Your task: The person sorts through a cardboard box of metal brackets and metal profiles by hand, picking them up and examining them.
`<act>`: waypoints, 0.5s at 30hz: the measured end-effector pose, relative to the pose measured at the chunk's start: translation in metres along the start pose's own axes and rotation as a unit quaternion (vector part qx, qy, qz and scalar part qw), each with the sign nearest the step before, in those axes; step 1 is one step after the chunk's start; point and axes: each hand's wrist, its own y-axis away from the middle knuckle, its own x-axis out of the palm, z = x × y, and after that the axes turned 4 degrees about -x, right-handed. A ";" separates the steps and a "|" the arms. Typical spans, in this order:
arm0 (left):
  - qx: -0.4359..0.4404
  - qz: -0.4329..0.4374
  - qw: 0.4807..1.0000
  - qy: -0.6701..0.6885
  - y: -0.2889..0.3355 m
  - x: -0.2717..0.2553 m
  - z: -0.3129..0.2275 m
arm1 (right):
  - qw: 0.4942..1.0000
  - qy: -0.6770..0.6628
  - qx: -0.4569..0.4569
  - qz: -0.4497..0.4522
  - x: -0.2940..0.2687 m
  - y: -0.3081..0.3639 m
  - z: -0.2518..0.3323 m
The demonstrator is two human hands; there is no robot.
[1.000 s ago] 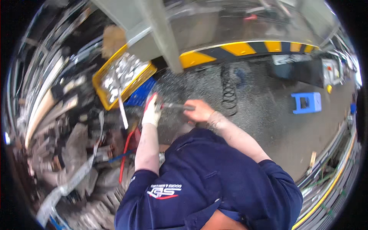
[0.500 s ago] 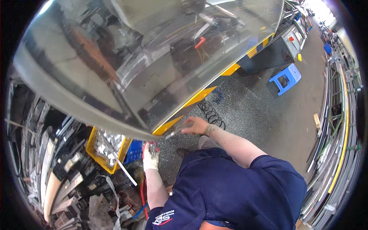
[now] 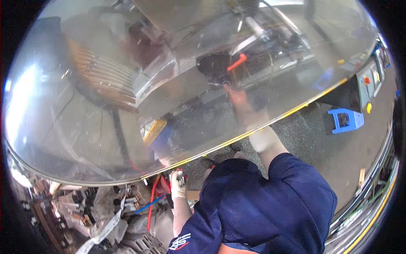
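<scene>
A large clear curved cover (image 3: 190,122) with a yellow edge spans the upper view, over a machine. My right arm reaches in under it. Through the cover my right hand (image 3: 238,98) looks blurred, its fingers drawn together by a thin, shiny piece that I cannot make out. Just beyond that hand is a red-orange handle (image 3: 237,62) inside the machine. My left hand (image 3: 175,186), in a white glove with red on the fingers, is closed around small grey metal pieces (image 3: 181,178), just below the cover's edge.
A blue plastic stool (image 3: 346,120) stands at the right, near a grey control box (image 3: 366,86) with a red button. Long metal profiles (image 3: 372,211) line the right side. Scrap, plastic sheeting and a red hose (image 3: 152,203) lie at lower left. A yellow crate (image 3: 155,130) shows through the cover.
My right hand has moved from outside the cover's edge to inside, forward and right. The cover fills more of the view. My left hand keeps its metal pieces, now slightly lower and further right.
</scene>
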 end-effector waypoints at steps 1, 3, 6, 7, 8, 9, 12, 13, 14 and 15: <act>0.008 -0.014 1.000 0.015 0.014 0.006 0.006 | 0.985 -0.109 0.122 -0.045 0.008 -0.012 0.003; -0.032 -0.012 0.999 0.002 0.028 0.046 0.020 | 0.992 -0.040 -0.017 -0.119 -0.027 -0.059 -0.079; -0.013 -0.020 1.000 0.019 0.019 -0.012 0.061 | 0.998 -0.052 -0.032 -0.030 -0.004 -0.062 -0.057; -0.005 -0.034 0.999 0.030 0.034 -0.011 0.064 | 0.987 -0.107 0.096 0.068 -0.006 -0.056 -0.032; -0.039 -0.068 0.997 0.020 0.052 0.005 0.063 | 0.988 -0.103 0.091 0.075 -0.014 -0.059 -0.027; -0.066 -0.112 0.991 0.019 0.071 0.006 0.062 | 0.989 -0.095 0.081 0.083 -0.006 -0.059 -0.020; -0.042 -0.064 0.996 0.047 0.067 0.002 0.091 | 0.964 0.180 -0.189 -0.058 -0.017 -0.093 -0.069; -0.052 -0.029 0.996 0.064 0.055 0.029 0.099 | 0.821 0.427 -0.378 -0.012 -0.080 -0.148 -0.128; 0.042 -0.064 0.995 -0.064 0.085 -0.026 0.119 | 0.821 0.370 -0.427 0.082 0.044 -0.100 -0.076; 0.213 -0.079 0.932 -0.281 0.123 -0.069 0.148 | 0.841 0.393 -0.313 0.200 0.027 -0.034 -0.079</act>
